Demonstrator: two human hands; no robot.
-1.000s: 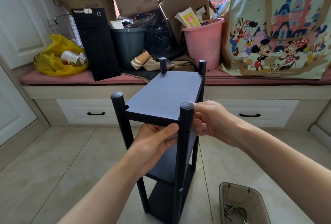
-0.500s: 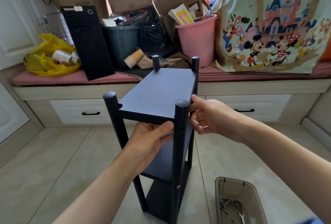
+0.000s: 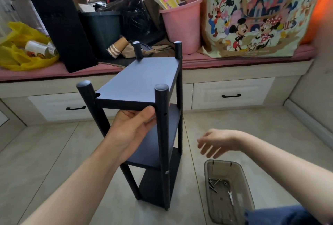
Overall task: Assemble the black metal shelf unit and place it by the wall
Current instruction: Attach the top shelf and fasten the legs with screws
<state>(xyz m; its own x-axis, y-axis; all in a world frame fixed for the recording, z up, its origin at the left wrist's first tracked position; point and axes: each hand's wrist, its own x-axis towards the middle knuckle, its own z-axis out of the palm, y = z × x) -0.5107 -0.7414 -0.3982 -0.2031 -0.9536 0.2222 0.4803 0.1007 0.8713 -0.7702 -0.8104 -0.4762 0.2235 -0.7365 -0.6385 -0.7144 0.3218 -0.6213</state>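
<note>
The black metal shelf unit (image 3: 142, 80) stands upright on the tiled floor, with three boards between round posts. The near right post (image 3: 163, 134) shows an empty screw hole below the top board. My left hand (image 3: 131, 127) grips the front edge of the top board from below, thumb against the post. My right hand (image 3: 216, 142) hovers off the shelf, blurred, fingers apart and pointing down, holding nothing, above a clear plastic tray (image 3: 209, 174) that holds several screws (image 3: 215, 183) and a small wrench (image 3: 230, 196).
Behind the shelf runs a window bench with white drawers (image 3: 232, 93) and a pink cushion. On it stand a black panel (image 3: 63, 30), a dark bin (image 3: 102, 28), a pink bucket (image 3: 182, 26), a cartoon tote bag (image 3: 255, 17) and a yellow bag (image 3: 23, 48).
My right hand has let go of the shelf's right side and dropped down to the right, over the tray. My left hand keeps its hold on the top board.
</note>
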